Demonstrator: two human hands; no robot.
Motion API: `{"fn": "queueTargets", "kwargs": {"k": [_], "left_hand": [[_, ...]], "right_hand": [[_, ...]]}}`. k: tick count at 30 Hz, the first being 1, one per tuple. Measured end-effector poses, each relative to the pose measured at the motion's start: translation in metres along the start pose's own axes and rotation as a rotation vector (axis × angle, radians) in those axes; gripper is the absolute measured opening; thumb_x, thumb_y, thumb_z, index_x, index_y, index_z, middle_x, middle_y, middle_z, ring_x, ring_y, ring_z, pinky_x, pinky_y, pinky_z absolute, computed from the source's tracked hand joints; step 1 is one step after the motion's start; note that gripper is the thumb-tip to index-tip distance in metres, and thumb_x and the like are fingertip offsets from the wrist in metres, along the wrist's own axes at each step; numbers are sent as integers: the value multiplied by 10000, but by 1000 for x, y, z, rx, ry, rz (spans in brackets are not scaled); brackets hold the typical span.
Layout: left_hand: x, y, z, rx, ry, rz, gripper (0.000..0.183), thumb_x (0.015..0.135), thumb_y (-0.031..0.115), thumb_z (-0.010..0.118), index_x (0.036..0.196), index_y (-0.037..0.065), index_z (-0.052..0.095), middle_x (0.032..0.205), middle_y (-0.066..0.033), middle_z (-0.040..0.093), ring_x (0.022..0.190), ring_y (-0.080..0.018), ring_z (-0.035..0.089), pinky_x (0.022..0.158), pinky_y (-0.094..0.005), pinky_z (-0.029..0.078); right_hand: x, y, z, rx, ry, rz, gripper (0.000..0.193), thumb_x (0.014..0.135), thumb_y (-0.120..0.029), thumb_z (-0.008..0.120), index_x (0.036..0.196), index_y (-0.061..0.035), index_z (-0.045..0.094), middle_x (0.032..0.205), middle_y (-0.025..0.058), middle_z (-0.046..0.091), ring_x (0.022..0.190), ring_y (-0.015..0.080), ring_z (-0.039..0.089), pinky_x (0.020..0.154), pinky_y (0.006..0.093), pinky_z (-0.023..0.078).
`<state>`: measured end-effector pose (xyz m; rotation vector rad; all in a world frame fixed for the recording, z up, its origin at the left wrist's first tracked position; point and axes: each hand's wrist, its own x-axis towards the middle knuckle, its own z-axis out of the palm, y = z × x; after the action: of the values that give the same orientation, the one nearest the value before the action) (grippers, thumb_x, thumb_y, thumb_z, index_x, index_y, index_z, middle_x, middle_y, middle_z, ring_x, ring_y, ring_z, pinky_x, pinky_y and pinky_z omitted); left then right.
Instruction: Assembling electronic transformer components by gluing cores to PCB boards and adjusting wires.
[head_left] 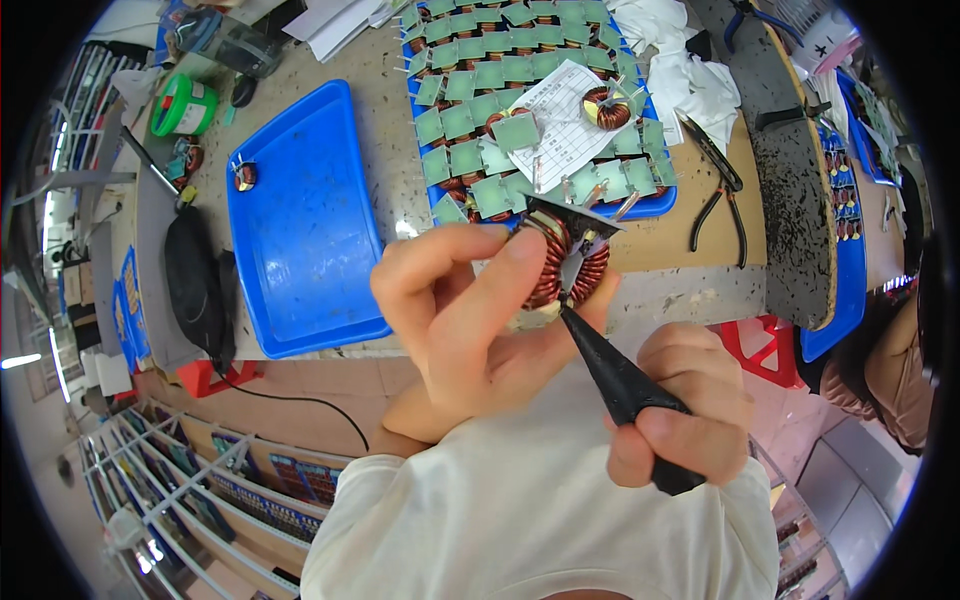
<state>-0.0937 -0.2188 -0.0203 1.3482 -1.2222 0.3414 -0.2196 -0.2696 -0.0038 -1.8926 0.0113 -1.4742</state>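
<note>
My left hand point(460, 325) is closed on a copper-wound toroidal coil point(597, 268), pinching it between thumb and fingers above the table's front edge. A dark flat base with metal pins sits on the coil's upper side. In my right fist point(700, 405) is a black tapered tool point(612, 378), thick at the hand and narrow at its far end. Its tip touches or nearly touches the lower side of the coil, close to a small yellowish patch. The exact kind of tool cannot be told.
At the back, a blue tray point(655, 207) holds rows of coils on green boards, with a printed sheet point(560, 150) and a loose coil point(606, 108) on top. Another blue tray point(305, 235) at left carries one coil point(244, 176). Pliers point(722, 190) and white cloths point(690, 85) lie right.
</note>
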Motion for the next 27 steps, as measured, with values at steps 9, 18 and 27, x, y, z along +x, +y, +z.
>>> {"fn": "queueTargets", "kwargs": {"k": [9,18,27], "left_hand": [[6,-30,-8,-950,134,-884,456,620,-52,672,1032,5,484,931,-50,530,647,-54,418,534,-178,345],[-10,-112,-107,-1251,537,-1319,284,741,299,621,956,131,544,883,-44,591,531,-51,390,419,-174,294],[7,-174,-156,786,201,-285,352,579,75,699,896,55,547,835,-62,544,712,-214,519,629,-316,423]], "right_hand": [[-14,7,1,-75,172,-18,211,764,-120,501,913,-39,375,473,20,382,348,127,363,336,271,284],[-35,11,-20,-994,92,-205,355,831,36,404,1120,-171,415,943,83,368,575,149,407,506,246,399],[-40,14,-25,-833,62,-113,398,820,52,428,1147,-174,425,961,100,387,626,153,429,503,223,399]]}}
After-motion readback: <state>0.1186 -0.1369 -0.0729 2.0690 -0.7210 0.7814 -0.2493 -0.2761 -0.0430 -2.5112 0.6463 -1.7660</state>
